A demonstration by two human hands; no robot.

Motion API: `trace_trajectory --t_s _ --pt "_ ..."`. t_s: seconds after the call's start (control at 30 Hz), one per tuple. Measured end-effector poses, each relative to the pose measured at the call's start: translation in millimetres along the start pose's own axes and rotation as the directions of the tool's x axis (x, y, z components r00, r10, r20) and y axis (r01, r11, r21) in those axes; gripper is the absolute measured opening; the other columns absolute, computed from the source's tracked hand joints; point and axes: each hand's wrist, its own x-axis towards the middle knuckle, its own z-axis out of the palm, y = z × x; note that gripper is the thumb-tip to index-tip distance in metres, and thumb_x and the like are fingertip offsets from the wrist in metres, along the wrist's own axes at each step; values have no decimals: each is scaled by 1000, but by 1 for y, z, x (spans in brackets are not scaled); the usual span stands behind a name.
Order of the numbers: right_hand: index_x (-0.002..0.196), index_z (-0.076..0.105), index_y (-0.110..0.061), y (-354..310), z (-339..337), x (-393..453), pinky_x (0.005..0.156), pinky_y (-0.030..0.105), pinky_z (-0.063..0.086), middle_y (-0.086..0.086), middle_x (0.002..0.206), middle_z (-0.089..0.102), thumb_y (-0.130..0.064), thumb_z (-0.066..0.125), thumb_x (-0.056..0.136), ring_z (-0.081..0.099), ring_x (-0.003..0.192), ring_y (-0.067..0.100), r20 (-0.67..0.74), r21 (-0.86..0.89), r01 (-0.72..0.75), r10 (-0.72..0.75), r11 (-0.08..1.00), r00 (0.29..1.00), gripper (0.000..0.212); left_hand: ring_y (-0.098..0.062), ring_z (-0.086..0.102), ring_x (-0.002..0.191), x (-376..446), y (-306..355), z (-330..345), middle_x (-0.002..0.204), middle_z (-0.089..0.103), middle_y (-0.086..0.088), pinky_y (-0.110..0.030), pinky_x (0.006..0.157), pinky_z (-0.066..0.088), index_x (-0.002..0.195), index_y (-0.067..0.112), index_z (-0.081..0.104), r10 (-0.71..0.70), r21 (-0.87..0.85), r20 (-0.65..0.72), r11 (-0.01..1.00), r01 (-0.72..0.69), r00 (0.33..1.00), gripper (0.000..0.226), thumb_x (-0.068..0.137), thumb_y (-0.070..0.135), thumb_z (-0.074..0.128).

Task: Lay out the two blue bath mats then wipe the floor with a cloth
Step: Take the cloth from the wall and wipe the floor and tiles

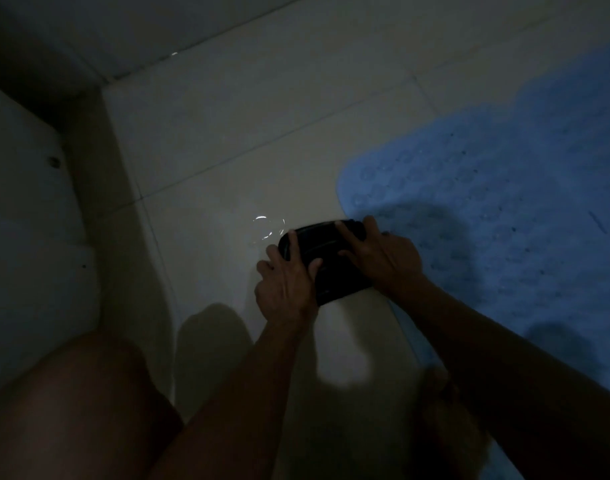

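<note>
head view, dim light: a person crouches over a pale tiled floor, both bare hands pressed onto a dark folded cloth that lies on the tiles just beside the near corner of a blue bath mat. the left hand rests on the cloth's left end, its fingers spread and curled over the edge, gripping the fabric. the right hand lies on the cloth's right side, fingers stretched flat across the top and thumb hooked over the far edge, also holding the fabric. the cloth sits between the two hands, flat on the floor, its right end touching or just overlapping the mat's edge; which one cannot be told in the gloom.

the blue bath mat is spread flat over the right side of the picture, its rounded corner pointing toward the hands, with faint circular patterns on its surface. only one mat can be made out for certain. a small shiny wet patch glints on the tile just beyond the cloth. a white fixture stands at the left edge, and a bare knee fills the lower left. shadows of the arms fall across the floor and the mat.
</note>
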Motion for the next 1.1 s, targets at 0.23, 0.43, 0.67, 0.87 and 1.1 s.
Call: trace_trajectory --t_s 0.23,0.43,0.67,0.87,1.1 --pt "149 34 -27 -5 -34 59 62 37 45 16 127 45 -46 46 98 64 80 36 159 93 -22 7 995 987 56 -38 46 116 34 5 -20 138 32 -15 -44 76 45 159 32 7 -124 -48 12 991 124 992 70 101 63 31" --pt "153 20 -28 -5 -55 91 87 41 47 16 137 34 -38 42 102 59 108 34 325 160 -79 23 984 945 57 -39 46 118 58 19 -41 145 28 -15 -45 86 45 159 31 5 -212 42 68 977 210 975 73 100 63 33" --pt "151 26 -27 9 -53 114 75 39 49 16 132 39 -39 45 100 60 100 36 298 187 -119 59 975 953 55 -38 45 122 90 34 -61 148 27 -14 -43 89 45 159 28 9 -201 53 93 979 197 975 75 100 62 39" --pt "155 19 -27 16 -51 134 67 34 47 15 135 37 -48 34 103 64 89 31 298 111 -132 93 985 950 58 -37 46 119 121 31 -72 143 30 -14 -41 84 46 159 27 9 -97 -10 74 995 98 993 76 99 62 40" --pt "155 14 -31 15 -50 159 62 35 44 15 135 36 -49 34 102 65 85 35 315 110 -299 252 948 915 60 -37 46 120 169 29 -89 147 29 -14 -43 81 48 160 30 7 59 43 50 997 -61 997 73 100 64 33"
